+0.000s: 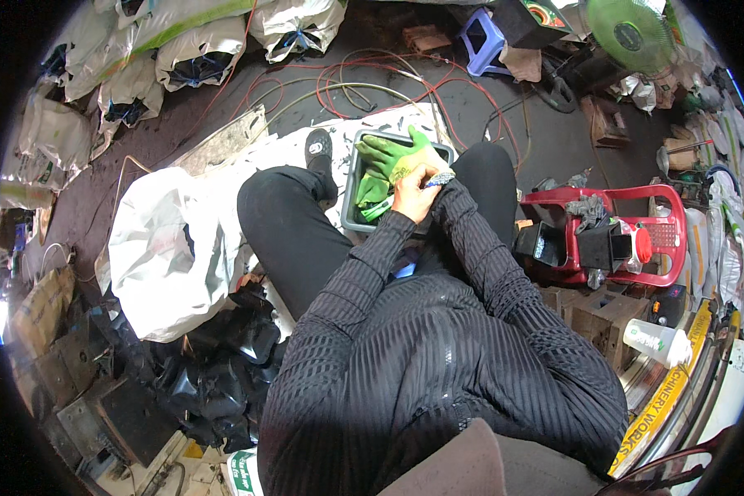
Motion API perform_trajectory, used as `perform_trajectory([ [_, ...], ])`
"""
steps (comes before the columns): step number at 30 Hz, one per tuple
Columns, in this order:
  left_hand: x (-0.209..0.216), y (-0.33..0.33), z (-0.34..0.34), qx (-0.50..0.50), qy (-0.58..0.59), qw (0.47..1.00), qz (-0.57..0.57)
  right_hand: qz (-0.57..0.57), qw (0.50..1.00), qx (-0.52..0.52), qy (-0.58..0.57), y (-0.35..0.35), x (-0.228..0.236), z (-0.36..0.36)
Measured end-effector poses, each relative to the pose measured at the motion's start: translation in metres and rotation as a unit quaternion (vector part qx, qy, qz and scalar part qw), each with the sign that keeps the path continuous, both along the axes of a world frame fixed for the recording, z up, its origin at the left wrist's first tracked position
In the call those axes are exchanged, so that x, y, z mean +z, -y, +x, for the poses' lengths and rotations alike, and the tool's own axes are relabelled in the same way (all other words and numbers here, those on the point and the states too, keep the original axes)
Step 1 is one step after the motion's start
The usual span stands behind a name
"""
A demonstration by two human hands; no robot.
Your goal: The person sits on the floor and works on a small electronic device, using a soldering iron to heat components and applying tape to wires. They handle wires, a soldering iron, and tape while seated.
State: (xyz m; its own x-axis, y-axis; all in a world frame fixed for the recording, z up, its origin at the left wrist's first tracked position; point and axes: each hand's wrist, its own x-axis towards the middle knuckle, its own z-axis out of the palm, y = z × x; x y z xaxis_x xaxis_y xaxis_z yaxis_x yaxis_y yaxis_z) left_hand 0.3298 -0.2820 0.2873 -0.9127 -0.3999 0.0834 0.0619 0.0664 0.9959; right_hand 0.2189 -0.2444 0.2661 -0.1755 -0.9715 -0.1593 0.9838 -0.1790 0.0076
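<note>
My left hand (413,197) is bare and closed at my right wrist, its fingers pinching the patterned cuff (441,178) of a work glove. My right hand (413,158) appears to be inside that green and yellow glove, with its fingers stretched toward the upper left. Under both hands, between my knees, sits a grey plastic basin (350,194). Another green glove (372,188) seems to lie in it, partly covered by the gloved hand. The cuff hides where my right hand enters the glove.
White sheeting (260,147) lies beneath the basin, with a white sack (169,252) and black parts (215,388) to the left. An upturned red plastic chair (678,236) holds black boxes at right. Red hoses (331,91) coil ahead, near a blue stool (478,41) and green fan (628,35).
</note>
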Motion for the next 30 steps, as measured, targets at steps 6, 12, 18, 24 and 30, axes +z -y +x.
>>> perform_trajectory([
  [6, -0.005, -0.002, -0.003, -0.071, 0.010, 0.993, 0.098, 0.050, 0.964, -0.126, -0.229, 0.004, 0.008, -0.009],
  [12, -0.001, 0.002, -0.004, -0.074, 0.028, 0.994, 0.079, -0.029, 0.987, -0.104, -0.117, 0.008, 0.034, -0.007],
  [18, 0.011, -0.004, 0.000, -0.049, -0.019, 0.999, -0.006, -0.234, 0.799, -0.114, 0.543, 0.009, 0.052, -0.002],
  [24, 0.017, 0.026, 0.002, -0.018, -0.051, 0.998, 0.019, -0.208, 0.868, -0.110, 0.437, 0.013, 0.101, 0.013],
  [30, 0.008, 0.081, -0.009, 0.176, 0.011, 0.949, 0.262, -0.282, 0.439, -0.051, 0.852, -0.002, 0.152, 0.048],
])
